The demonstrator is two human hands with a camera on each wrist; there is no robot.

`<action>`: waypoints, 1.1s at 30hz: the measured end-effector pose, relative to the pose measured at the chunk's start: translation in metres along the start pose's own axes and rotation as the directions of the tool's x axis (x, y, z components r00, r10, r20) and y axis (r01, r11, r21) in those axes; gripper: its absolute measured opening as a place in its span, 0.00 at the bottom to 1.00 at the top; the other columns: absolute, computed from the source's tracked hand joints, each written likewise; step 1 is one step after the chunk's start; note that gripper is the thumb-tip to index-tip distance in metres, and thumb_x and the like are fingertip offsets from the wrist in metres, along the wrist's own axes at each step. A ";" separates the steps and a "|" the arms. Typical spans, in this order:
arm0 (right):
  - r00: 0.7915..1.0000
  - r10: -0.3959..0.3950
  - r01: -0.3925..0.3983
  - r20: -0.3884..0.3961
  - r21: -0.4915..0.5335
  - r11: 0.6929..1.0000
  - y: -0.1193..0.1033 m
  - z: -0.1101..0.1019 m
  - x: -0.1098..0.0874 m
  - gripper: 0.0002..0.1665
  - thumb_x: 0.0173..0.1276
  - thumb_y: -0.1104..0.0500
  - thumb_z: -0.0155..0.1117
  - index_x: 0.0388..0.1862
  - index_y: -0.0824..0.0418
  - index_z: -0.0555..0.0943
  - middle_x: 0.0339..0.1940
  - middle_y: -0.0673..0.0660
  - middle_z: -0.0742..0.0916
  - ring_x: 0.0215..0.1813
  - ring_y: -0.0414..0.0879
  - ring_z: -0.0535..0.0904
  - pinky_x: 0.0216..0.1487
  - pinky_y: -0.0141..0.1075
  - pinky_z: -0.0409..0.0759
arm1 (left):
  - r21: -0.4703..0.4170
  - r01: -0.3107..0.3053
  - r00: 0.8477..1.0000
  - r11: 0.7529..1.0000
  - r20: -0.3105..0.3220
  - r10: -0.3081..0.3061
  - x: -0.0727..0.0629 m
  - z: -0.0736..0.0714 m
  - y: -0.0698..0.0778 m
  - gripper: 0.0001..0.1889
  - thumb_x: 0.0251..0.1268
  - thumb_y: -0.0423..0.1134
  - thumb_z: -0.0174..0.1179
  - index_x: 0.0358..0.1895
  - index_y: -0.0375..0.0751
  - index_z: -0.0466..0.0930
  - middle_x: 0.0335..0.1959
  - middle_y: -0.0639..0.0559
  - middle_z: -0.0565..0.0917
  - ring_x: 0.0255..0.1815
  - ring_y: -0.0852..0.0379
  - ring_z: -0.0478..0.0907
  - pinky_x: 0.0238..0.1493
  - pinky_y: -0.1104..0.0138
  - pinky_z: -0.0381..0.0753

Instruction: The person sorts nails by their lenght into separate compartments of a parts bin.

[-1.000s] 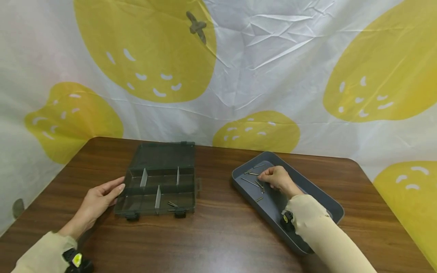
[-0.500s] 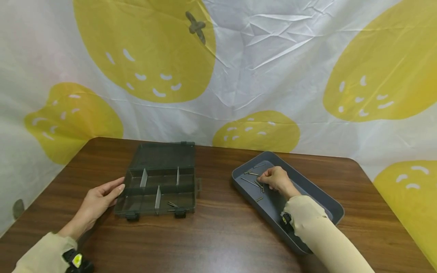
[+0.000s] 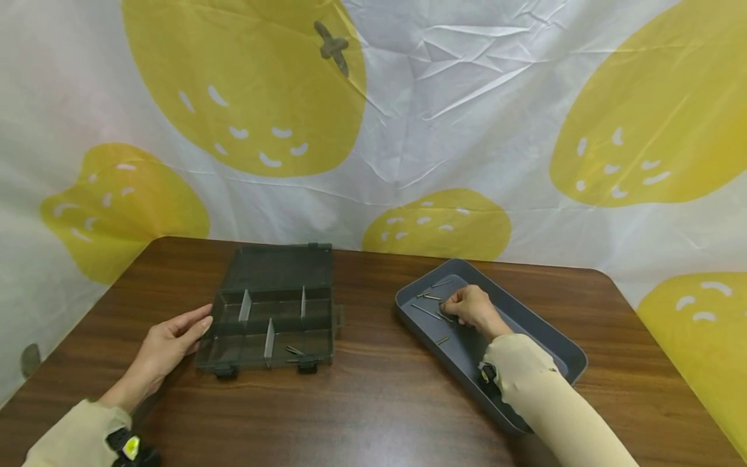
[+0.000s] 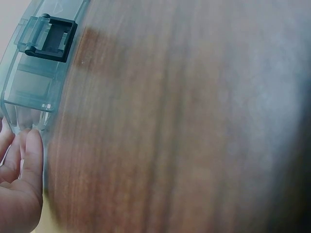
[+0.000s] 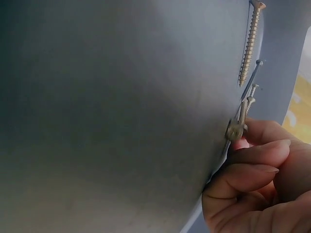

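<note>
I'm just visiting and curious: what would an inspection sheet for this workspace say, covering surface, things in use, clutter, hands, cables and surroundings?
Surface: brown wood-grain table.
Box: see-through, divided, lid open; small metal pieces lie in its front right compartment.
Tray: grey, set at an angle, holding scattered screws.
Clutter: nothing seen.
Left hand: holds the box's left edge.
Right hand: inside the tray, appears to pinch a screw.
Cables: nothing seen.
Surroundings: white cloth with yellow fruit print behind the table; black device on the left wrist.
</note>
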State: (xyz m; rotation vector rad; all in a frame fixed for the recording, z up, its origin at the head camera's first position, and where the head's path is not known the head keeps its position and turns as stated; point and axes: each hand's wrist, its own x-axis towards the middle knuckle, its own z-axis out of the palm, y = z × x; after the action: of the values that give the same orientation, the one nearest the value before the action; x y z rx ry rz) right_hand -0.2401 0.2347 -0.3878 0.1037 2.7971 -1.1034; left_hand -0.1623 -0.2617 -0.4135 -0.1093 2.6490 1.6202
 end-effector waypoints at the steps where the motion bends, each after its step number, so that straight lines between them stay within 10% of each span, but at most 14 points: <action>1: 1.000 -0.001 0.001 0.002 -0.003 1.000 0.000 0.000 0.000 0.08 0.59 0.62 0.64 0.22 0.65 0.81 0.07 0.46 0.70 0.13 0.37 0.65 0.16 0.29 0.65 | 0.003 0.000 1.000 1.000 -0.001 0.000 0.000 0.000 0.000 0.36 0.67 0.58 0.52 0.70 0.37 0.61 0.66 0.37 0.65 0.39 0.86 0.69 0.40 0.77 0.79; 33: 0.989 0.106 -0.135 0.106 0.311 0.941 0.010 -0.010 0.003 0.11 0.68 0.58 0.57 0.32 0.66 0.80 0.08 0.44 0.70 0.14 0.33 0.63 0.17 0.26 0.63 | -0.008 -0.014 1.000 1.000 -0.006 0.014 -0.001 -0.001 -0.002 0.36 0.66 0.58 0.52 0.69 0.37 0.62 0.62 0.55 0.70 0.40 0.86 0.69 0.39 0.77 0.79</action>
State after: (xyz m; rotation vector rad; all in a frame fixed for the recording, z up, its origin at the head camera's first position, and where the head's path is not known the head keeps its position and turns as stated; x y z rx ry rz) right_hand -0.2427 0.2494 -0.3878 0.2484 2.4770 -1.4774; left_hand -0.1616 -0.2631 -0.4149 -0.0956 2.6539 1.6377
